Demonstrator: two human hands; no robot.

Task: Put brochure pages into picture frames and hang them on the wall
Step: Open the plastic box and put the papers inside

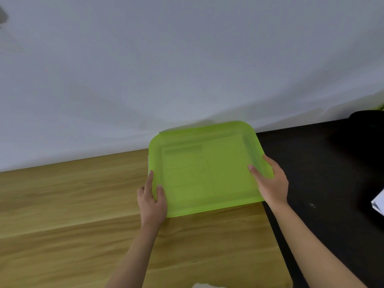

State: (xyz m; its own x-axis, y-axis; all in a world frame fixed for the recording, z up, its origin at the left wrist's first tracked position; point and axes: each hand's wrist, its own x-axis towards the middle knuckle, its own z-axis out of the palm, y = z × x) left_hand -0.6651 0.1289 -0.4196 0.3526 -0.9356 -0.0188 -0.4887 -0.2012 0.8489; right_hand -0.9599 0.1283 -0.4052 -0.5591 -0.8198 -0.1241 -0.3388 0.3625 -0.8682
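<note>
A: What is the person holding?

B: A translucent green picture frame [207, 169], flat and rounded at the corners. Both hands are gripping it by its side edges, and it is tilting with its far edge toward the white wall [187, 59].

A: How is each grip sitting?

B: The left hand [152, 199] is pinching the frame's left edge, thumb lying on the front face and the fingers curling behind. The right hand [271, 183] is clasping the right edge the same way, thumb across the front, fingers wrapping round the rim.

A: Where is the frame, then?

B: It is hovering over the far part of the wooden desk [72, 215], right where the wood is meeting a black surface [311, 183]. Whether its lower edge is touching the desk, I cannot tell.

A: Is anything showing through it?

B: A faint printed page [187, 163] is showing through the green, too blurred to read.

A: Anything else?

B: Something white [379, 202] is peeking in at the right border, on the black surface, and a dark object [365, 129] is sitting at the far right.
</note>
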